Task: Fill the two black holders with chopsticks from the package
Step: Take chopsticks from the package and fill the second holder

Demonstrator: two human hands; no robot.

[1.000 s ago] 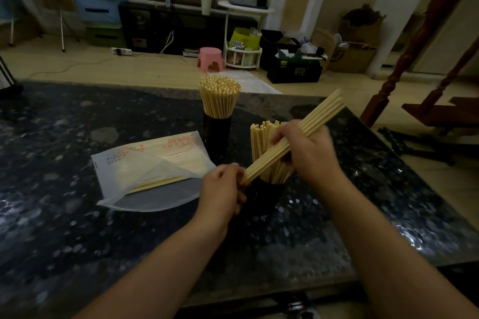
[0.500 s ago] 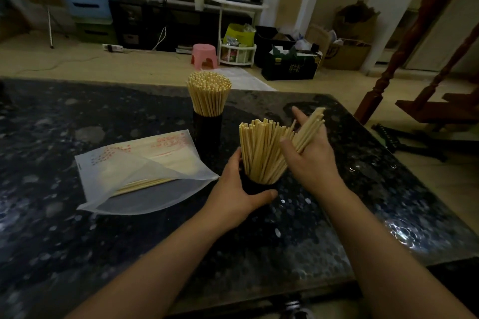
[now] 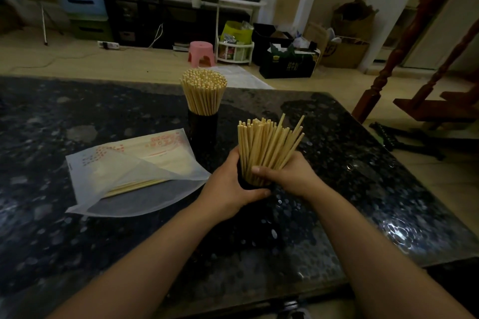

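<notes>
Two black holders stand on the dark speckled table (image 3: 77,241). The far holder (image 3: 203,127) is packed with upright chopsticks (image 3: 203,90). The near holder (image 3: 255,184) is mostly hidden between my hands; its chopsticks (image 3: 267,147) fan out, some leaning right. My left hand (image 3: 230,186) grips the near holder from the left, thumb across its front. My right hand (image 3: 287,176) curls round the base of the chopstick bundle from the right. The translucent package (image 3: 124,171) lies flat to the left, with a few chopsticks (image 3: 134,185) inside.
The table's right edge runs close past my right arm, with a red-brown wooden stair post (image 3: 373,90) beyond it. Behind the table on the floor are a pink stool (image 3: 201,53), a white shelf, boxes and dark cabinets.
My right hand put the slanted handful of chopsticks into the near holder and slid down to its base. My left hand moved from the sticks' lower ends onto the holder.
</notes>
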